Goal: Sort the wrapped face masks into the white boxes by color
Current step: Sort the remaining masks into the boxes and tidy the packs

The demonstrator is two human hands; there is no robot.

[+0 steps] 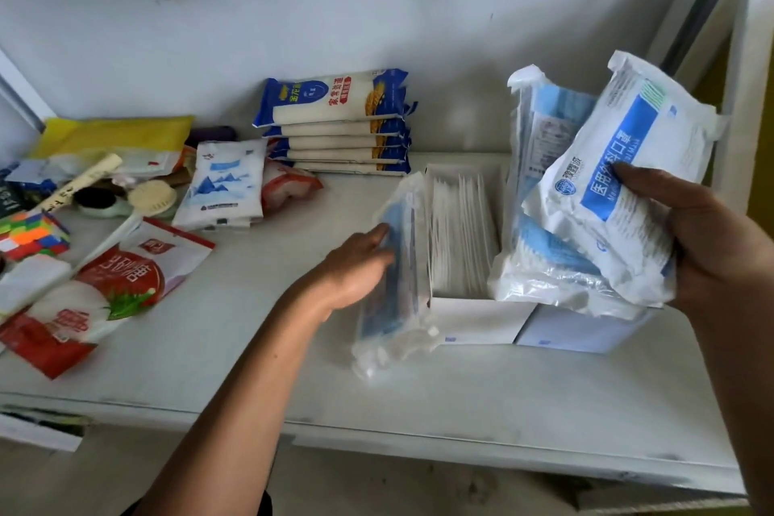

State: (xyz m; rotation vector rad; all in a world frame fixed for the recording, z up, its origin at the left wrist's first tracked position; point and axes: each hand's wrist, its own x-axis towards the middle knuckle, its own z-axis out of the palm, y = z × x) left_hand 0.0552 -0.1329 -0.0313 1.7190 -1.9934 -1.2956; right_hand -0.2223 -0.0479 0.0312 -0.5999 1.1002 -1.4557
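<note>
Two white boxes stand side by side on the shelf. The left box (477,320) holds several white wrapped masks standing on edge. The right box (565,331) holds blue mask packs (540,138) that stick up above its rim. My left hand (356,268) grips a clear pack of blue masks (398,276) standing upright against the left box's outer side. My right hand (712,247) holds a white pack with a blue label (620,189) tilted above the right box.
Several stacked blue-and-white noodle packs (335,121) lie at the back. A white salt bag (222,184), red-and-white sugar bags (104,285), a colour cube (29,235), a brush (138,205) and a yellow bag (113,134) crowd the left. The shelf's front edge (419,432) is near.
</note>
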